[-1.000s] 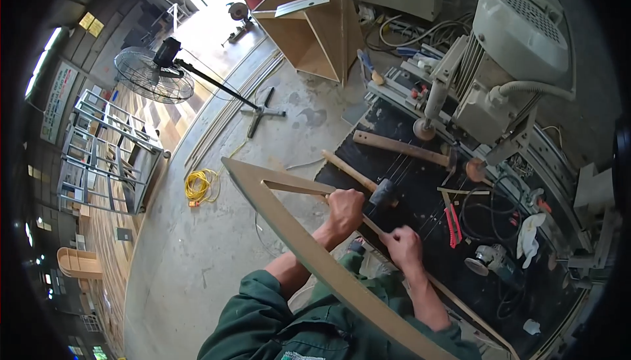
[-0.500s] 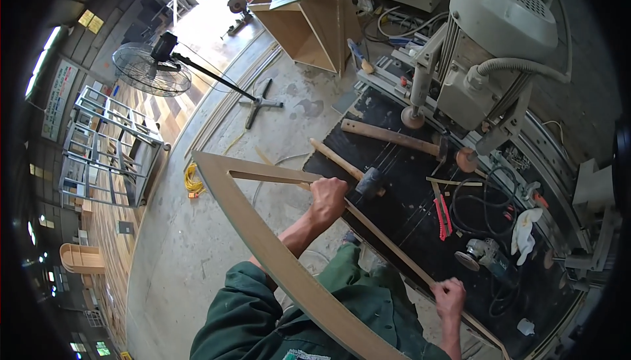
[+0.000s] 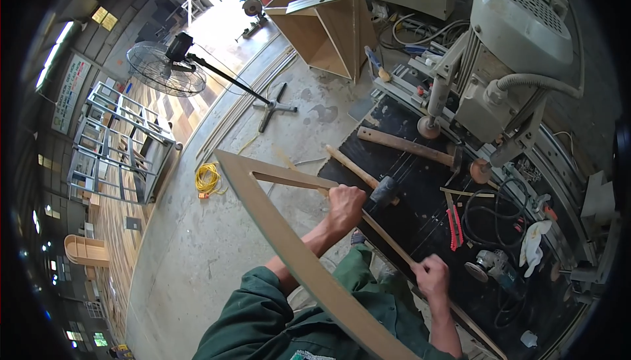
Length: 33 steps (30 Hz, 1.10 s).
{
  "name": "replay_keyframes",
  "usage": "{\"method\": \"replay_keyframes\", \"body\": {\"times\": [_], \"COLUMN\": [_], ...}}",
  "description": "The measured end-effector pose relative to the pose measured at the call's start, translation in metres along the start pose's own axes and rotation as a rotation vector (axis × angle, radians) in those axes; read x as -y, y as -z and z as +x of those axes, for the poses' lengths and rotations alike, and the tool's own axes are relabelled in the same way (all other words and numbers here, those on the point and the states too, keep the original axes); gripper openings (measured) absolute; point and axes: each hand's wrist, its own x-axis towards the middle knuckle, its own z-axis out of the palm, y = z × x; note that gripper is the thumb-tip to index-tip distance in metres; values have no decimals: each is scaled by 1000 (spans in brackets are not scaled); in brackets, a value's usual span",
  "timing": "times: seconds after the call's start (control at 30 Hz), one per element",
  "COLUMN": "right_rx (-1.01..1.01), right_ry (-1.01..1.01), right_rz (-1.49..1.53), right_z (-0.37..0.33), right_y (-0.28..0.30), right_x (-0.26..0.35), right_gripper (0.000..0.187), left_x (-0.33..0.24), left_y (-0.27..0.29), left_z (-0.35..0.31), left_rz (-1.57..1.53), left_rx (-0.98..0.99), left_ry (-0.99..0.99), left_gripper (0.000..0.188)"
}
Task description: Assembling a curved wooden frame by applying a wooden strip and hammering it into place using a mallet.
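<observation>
Pretty cluttered workshop: plank flooring (image 3: pixel 121 274) along the left, then bare concrete floor (image 3: pixel 177 248) toward the middle. Going left to right: a metal rack (image 3: pixel 131 156), a standing fan (image 3: pixel 166 69), then a coil of yellow cord (image 3: pixel 208 178) on the concrete. Next along, the big curved wooden frame (image 3: pixel 292 259), slanting across the left forearm and green jacket (image 3: pixel 253 314), pointed end out over the floor, with a narrow bar (image 3: pixel 296 179) leading to the left hand (image 3: pixel 346 205). Possible trouble from here: a twist or drop of the frame with any loosening of that left grip, given so much length out in the air. Maybe also a bump into the mallet (image 3: pixel 383 192), just beside the left knuckles, from a sideways swing. Left fingers: curled in tight over the bar, no spread, tips hidden underneath. Right hand (image 3: pixel 432 276): fingers bent in together at a narrow strip (image 3: pixel 391 238) along the black work surface (image 3: pixel 407 222); can't tell about anything small inside that fist, or about a join between strip and frame. Farther right, a red-handled cutter (image 3: pixel 454 227), an angle grinder (image 3: pixel 506 271), a white cloth (image 3: pixel 536 245) and a hulking grey machine (image 3: pixel 522 18).
</observation>
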Motion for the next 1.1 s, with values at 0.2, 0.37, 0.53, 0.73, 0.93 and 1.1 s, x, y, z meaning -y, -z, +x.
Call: {"method": "replay_keyframes", "body": {"times": [0.2,0.37,0.53,0.73,0.93,1.1], "right_rx": [87,-12,2,30,66,98], "right_ry": [52,170,52,11,41,-81], "right_rz": [-58,-35,-101,-147,-17,82], "right_z": [82,100,71,42,63,71], "right_y": [-86,-126,-99,-49,-66,-72], "right_x": [56,72,60,45,46,42], "right_gripper": [24,21,15,4,11,12], "left_x": [-3,3,11,8,-7,-13], "left_y": [-11,-13,19,35,48,48], "left_z": [-5,-12,-45,-109,-108,-115], "left_rz": [21,32,-49,-272,-194,-191], "left_rx": [-114,-130,104,29,-76,-175], "left_ry": [-49,-14,-9,-74,-74,-39], "left_gripper": [6,4,11,26,23,20]}}
